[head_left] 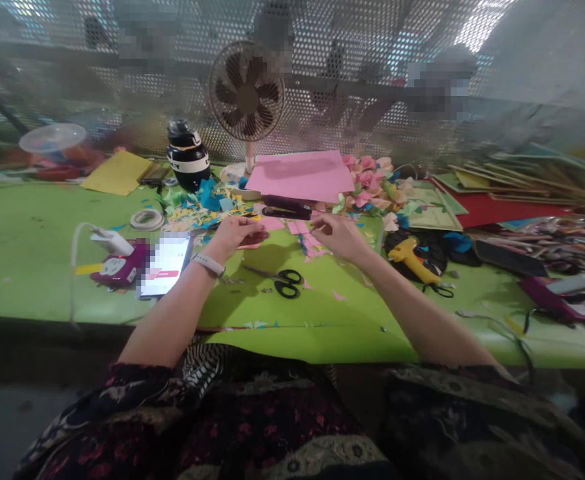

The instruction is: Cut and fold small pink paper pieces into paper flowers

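Note:
My left hand (236, 235), with a pale band on its wrist, is closed, its fingers pressed together on a small piece of pink paper (250, 247). Across from it, my right hand (341, 237) has its fingers curled in a pinch; whether anything is between them is too small to tell. Cut pink paper pieces (299, 228) lie between the hands. Just beyond them rests a black stapler (287, 208). Nearer to me, scissors with black handles (287, 283) lie on the green tabletop (252, 312), apart from both hands.
Left are a phone (166, 265), a purple power strip (119, 265) and a tape roll (147, 219). A black bottle (189, 160), fan (247, 93), pink sheet (302, 175) and paper flowers (369, 180) stand behind. A yellow glue gun (416, 259) lies right.

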Action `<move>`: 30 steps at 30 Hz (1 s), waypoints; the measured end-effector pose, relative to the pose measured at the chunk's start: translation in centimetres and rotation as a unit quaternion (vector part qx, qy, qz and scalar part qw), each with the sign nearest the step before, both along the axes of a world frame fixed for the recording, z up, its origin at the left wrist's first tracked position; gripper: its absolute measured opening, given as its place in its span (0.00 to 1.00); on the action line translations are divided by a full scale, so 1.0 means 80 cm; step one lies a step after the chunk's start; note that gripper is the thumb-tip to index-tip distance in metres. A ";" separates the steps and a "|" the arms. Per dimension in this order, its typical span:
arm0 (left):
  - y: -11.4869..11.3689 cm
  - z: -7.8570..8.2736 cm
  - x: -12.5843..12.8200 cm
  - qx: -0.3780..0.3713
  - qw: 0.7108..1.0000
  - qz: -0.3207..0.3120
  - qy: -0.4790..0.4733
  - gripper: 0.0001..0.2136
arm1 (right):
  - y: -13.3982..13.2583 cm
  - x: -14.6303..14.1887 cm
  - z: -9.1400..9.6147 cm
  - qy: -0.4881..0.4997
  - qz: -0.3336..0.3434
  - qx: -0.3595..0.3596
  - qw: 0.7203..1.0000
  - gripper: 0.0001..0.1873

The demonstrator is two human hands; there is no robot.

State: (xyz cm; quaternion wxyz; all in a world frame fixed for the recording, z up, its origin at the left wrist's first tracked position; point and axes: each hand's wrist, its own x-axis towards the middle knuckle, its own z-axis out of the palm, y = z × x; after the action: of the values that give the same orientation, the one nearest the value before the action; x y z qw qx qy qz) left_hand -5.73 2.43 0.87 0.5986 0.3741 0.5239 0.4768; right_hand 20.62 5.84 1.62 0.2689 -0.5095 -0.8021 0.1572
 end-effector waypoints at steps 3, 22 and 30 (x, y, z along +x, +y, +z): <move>0.004 -0.003 -0.002 0.011 0.999 0.032 -0.026 0.04 | 0.036 -0.016 0.011 -0.094 0.019 0.014 0.995 0.15; 0.013 -0.008 -0.012 0.029 0.996 0.062 -0.062 0.04 | 0.126 -0.042 0.024 -0.203 0.052 0.082 0.974 0.14; 0.004 0.006 -0.011 0.031 0.997 0.047 -0.057 0.04 | -0.004 0.035 0.021 -0.122 0.082 0.030 0.989 0.15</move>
State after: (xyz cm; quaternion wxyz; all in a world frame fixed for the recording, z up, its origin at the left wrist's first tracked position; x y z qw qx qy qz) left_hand -6.60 2.72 1.35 0.5927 0.3394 0.4907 0.5411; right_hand 23.39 5.54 3.28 0.1707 -0.4491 -0.8722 0.0915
